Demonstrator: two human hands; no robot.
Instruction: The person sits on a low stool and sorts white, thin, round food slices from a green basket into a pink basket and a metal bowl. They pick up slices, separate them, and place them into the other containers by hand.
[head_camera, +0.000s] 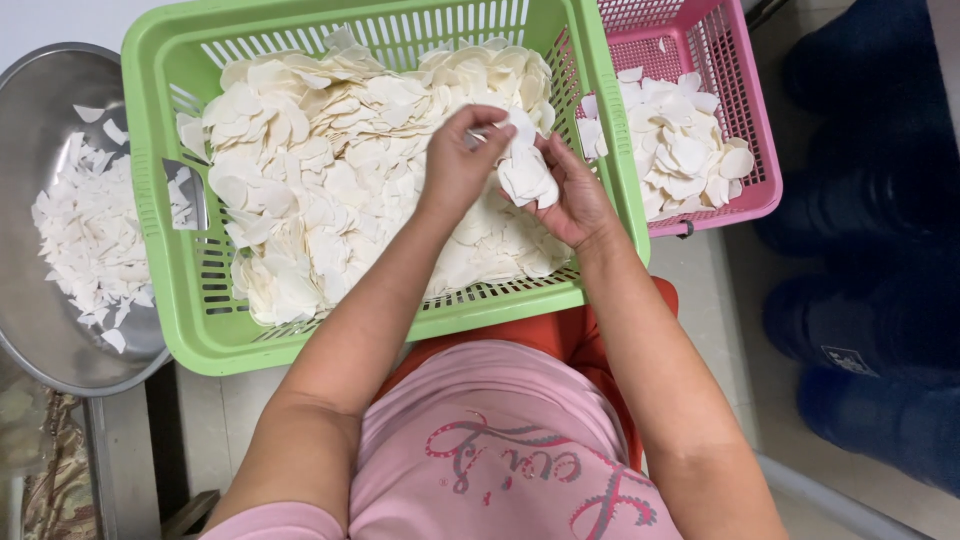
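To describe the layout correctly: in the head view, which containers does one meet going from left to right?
Metal bowl with white broken pieces → green basket full of pale round slices → pink basket with fewer slices. Both hands work above the green basket's right part.

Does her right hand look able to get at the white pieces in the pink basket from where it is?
Probably yes. The right hand holds white pieces beside the green basket's right wall, the pink basket stands right next to it, open-topped, and nothing lies between them.

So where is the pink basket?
The pink basket sits at the upper right of the head view, touching the green basket's right side, with white slices inside.
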